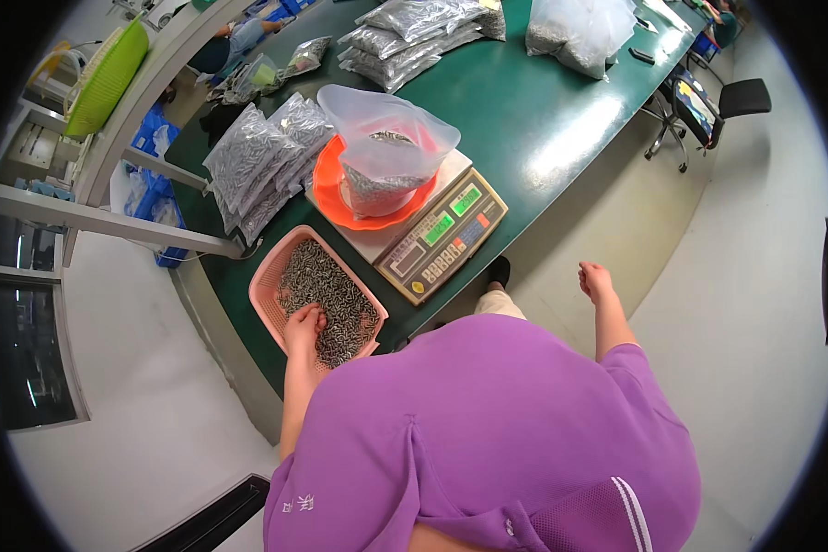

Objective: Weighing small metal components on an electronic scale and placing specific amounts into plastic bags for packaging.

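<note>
Far left, a bright green woven plastic basket (110, 78) tilts beside pale metal framing, while clear plastic packets of small metal pieces (248, 161) lie heaped on the dark green bench (515, 166). Near them, your left hand (305, 324) reaches into a pink plastic basket (265, 287), fingers curled against loose small silvery metal pieces (336, 287); whether they grip any cannot be told. To the right, a translucent plastic bag (384, 161), partly filled with metal pieces, sits in a bright orange plastic bowl (329, 189) atop a beige-and-grey electronic scale (442, 239). Your right hand (596, 279), loosely curled with nothing visible in it, hangs over the floor, well apart from the bench.

The bag's wide mouth flops past the bowl's rim, so a snag from your arm could tip it and scatter its contents. Pieces could spill over the pink basket's near edge if you drag a handful out quickly, and leaning on the scale would likely upset its reading.

Lettering and numbered keys mark the scale's panel beside lit green displays, the print mostly too small to read; small white characters mark your purple shirt (497, 414).
</note>
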`<state>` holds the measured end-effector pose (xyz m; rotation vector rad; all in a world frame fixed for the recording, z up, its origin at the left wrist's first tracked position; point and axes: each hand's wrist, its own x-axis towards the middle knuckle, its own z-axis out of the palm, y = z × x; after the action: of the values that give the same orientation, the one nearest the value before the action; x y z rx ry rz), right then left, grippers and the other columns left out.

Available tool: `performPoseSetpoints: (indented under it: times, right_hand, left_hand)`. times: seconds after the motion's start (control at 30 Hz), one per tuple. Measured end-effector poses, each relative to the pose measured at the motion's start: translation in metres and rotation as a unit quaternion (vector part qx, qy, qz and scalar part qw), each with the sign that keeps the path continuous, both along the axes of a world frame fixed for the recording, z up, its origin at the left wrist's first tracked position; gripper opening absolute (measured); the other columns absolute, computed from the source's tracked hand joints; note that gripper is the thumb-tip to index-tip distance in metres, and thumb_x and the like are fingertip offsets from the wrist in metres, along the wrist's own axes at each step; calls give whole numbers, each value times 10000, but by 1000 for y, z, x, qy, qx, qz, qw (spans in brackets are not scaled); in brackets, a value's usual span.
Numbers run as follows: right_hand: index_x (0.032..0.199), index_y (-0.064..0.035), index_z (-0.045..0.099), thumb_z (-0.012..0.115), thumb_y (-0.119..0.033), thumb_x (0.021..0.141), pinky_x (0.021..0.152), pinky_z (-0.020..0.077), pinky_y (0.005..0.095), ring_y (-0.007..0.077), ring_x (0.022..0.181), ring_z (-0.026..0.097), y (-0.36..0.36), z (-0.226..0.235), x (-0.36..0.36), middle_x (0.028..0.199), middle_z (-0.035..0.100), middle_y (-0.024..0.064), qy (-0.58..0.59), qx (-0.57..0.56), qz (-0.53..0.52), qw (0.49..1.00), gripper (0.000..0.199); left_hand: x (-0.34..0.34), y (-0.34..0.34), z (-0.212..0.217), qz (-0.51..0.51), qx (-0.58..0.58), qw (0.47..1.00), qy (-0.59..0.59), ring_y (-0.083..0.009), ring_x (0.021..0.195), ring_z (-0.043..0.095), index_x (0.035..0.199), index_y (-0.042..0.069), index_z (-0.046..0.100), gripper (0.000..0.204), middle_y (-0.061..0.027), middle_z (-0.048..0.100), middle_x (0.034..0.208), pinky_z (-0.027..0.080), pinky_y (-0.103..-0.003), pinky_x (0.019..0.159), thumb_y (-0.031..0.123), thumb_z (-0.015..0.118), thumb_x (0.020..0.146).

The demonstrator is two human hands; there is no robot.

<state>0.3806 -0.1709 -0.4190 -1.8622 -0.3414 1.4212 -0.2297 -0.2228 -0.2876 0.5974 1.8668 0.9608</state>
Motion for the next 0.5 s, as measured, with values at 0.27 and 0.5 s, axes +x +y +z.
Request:
performPoseSetpoints:
  times: [0.27, 0.5]
  right_hand:
    - [874, -60, 537, 559, -140, 829, 397, 379, 221, 96, 496, 462, 24, 20, -30, 644, 518, 22, 2, -18, 57, 998, 94]
    - [888, -68, 543, 550, -124, 828, 428, 414, 228, 100, 517, 475, 22, 12, -24, 649, 516, 23, -4, -66, 111, 992, 82]
  left_hand:
    - [-15, -14, -6, 196, 123, 817, -527, -169, 783, 530, 958, -15, 524, 110, -109, 533, 912, 499, -243, 681, 58, 478, 889]
    - [-10, -22, 5, 188, 203, 711, -646, -173, 786, 510, 984, -16, 509, 139, -100, 515, 917, 493, -254, 680, 74, 440, 904]
